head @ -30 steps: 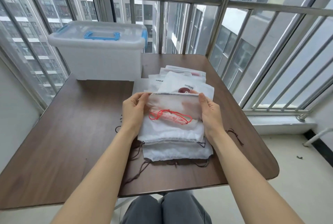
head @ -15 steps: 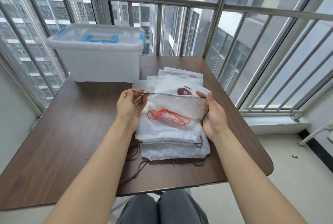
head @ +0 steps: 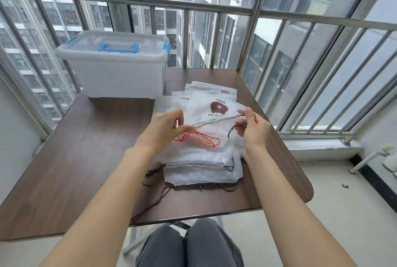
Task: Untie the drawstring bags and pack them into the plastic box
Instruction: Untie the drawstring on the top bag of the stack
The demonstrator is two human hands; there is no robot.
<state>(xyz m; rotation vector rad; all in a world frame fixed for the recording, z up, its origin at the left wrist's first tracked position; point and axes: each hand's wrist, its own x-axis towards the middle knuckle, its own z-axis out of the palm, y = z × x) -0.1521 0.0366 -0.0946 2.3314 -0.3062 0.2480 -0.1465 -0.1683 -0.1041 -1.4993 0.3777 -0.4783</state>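
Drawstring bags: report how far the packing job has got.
Done: nothing packed that shows; the plastic box has its lid on. In hand: left hand and right hand pinch the ends of the top drawstring bag. Left: the stack of bags on the table.

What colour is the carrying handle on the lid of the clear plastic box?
Bright blue: the carrying handle lies flat on the clear plastic box, seen in the head view.
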